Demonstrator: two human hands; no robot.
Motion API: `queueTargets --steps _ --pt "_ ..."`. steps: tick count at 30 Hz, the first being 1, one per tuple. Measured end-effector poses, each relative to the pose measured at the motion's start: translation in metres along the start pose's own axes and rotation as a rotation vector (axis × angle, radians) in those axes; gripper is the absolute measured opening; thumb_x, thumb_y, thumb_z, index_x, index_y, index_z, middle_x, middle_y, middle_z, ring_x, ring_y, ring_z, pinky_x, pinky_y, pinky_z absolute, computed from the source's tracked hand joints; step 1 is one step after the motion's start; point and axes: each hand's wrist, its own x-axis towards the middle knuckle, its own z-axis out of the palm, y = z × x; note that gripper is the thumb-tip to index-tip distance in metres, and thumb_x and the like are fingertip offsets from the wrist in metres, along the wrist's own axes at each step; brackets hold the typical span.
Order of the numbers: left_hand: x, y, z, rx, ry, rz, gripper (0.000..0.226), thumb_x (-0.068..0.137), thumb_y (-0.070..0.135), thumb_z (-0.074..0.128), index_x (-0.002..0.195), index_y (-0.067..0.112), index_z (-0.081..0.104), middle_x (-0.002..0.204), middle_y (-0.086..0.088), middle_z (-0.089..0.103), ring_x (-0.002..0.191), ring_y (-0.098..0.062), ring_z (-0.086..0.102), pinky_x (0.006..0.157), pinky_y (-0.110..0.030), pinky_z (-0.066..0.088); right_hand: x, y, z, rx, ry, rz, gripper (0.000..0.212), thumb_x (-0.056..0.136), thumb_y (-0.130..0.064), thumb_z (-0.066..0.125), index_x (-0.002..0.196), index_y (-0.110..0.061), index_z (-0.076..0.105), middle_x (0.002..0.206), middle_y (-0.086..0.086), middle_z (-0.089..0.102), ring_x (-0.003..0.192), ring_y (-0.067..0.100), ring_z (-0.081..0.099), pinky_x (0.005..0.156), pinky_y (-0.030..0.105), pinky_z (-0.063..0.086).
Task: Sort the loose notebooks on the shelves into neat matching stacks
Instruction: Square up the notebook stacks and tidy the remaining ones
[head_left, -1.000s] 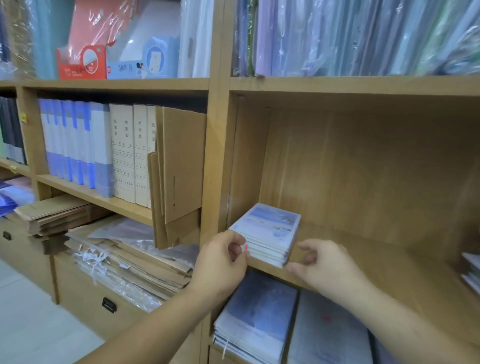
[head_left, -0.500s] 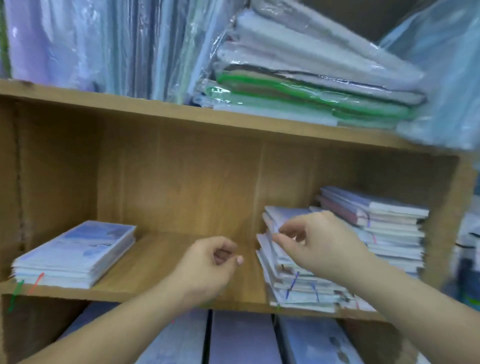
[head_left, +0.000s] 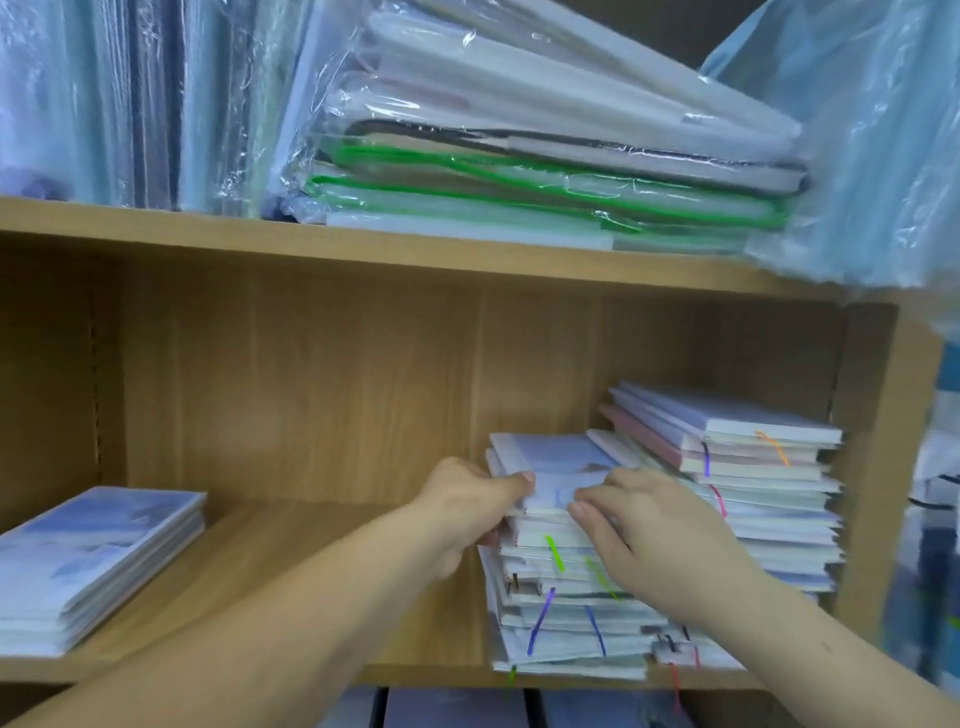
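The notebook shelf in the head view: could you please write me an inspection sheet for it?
Surface: wooden shelf board, bare in the middle.
Job's things: neat notebook stack at left; uneven notebook stack at centre; taller stack at right.
Clutter: ribbon bookmarks hang from the uneven stack.
Grippers: left hand and right hand grip its top notebook.
Cables: nothing seen.
Surroundings: plastic-wrapped folders on the shelf above.

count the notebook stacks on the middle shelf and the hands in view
notebook stacks: 3 (left stack, middle stack, right stack)
hands: 2 (left hand, right hand)
total: 5
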Motion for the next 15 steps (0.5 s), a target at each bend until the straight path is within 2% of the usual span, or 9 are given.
queueTargets --steps 3,5,9,10,12,13,15 --pt "0.007 0.003 0.003 0.033 -0.003 -0.019 0.026 0.091 0.025 0.075 0.076 0.011 0.061 0.06 -0.004 0.058 0.032 -0.005 0.047 0.037 -0.013 0.038 0.002 0.001 0.001 0.024 -0.019 -0.015 0.065 0.096 -0.062 0.013 0.097 -0.03 0.07 0.084 -0.01 0.056 0.092 0.018 0.058 0.081 0.038 0.047" --pt "0.007 0.002 0.004 0.045 -0.003 -0.043 0.025 0.092 0.03 0.074 0.083 0.008 0.066 0.063 -0.003 0.061 0.04 -0.008 0.05 0.043 -0.015 0.041 0.001 0.003 0.001 0.023 -0.019 -0.029 0.065 0.096 -0.064 0.015 0.098 -0.03 0.07 0.086 -0.011 0.057 0.093 0.018 0.058 0.081 0.038 0.048" --pt "0.003 -0.01 0.005 -0.064 -0.015 -0.071 0.043 0.088 0.04 0.077 0.103 0.001 0.072 0.072 -0.005 0.067 0.054 -0.013 0.056 0.055 -0.019 0.047 -0.006 0.001 0.002 0.019 0.04 -0.064 0.059 0.097 -0.07 0.027 0.11 -0.033 0.072 0.091 -0.009 0.062 0.086 0.02 0.063 0.073 0.038 0.053" --pt "0.002 -0.012 0.005 -0.128 -0.028 -0.091 0.049 0.082 0.041 0.083 0.105 -0.001 0.072 0.076 -0.009 0.071 0.061 -0.017 0.059 0.061 -0.024 0.052 -0.007 0.0 0.002 0.026 0.038 -0.072 0.058 0.098 -0.07 0.028 0.114 -0.035 0.071 0.092 -0.009 0.061 0.084 0.021 0.063 0.071 0.038 0.053" --pt "0.0 -0.011 0.003 -0.237 -0.083 -0.136 0.06 0.069 0.038 0.091 0.108 -0.003 0.072 0.091 -0.019 0.076 0.077 -0.028 0.063 0.079 -0.042 0.061 -0.009 0.0 0.003 0.067 0.056 -0.079 0.056 0.098 -0.071 0.028 0.119 -0.038 0.068 0.093 -0.012 0.058 0.084 0.019 0.061 0.071 0.037 0.053" --pt "-0.001 -0.01 0.003 -0.261 -0.107 -0.144 0.06 0.066 0.036 0.091 0.108 -0.003 0.073 0.094 -0.021 0.076 0.079 -0.031 0.064 0.079 -0.046 0.06 -0.009 0.0 0.001 0.095 0.057 -0.071 0.055 0.097 -0.072 0.027 0.121 -0.041 0.066 0.093 -0.015 0.057 0.086 0.017 0.06 0.073 0.036 0.052" --pt "-0.003 -0.01 0.003 -0.257 -0.141 -0.127 0.051 0.07 0.032 0.09 0.105 0.0 0.074 0.093 -0.02 0.076 0.077 -0.032 0.069 0.071 -0.043 0.06 -0.009 -0.001 -0.005 0.125 0.005 -0.061 0.056 0.095 -0.074 0.019 0.124 -0.049 0.061 0.095 -0.019 0.052 0.092 0.011 0.056 0.078 0.033 0.048"
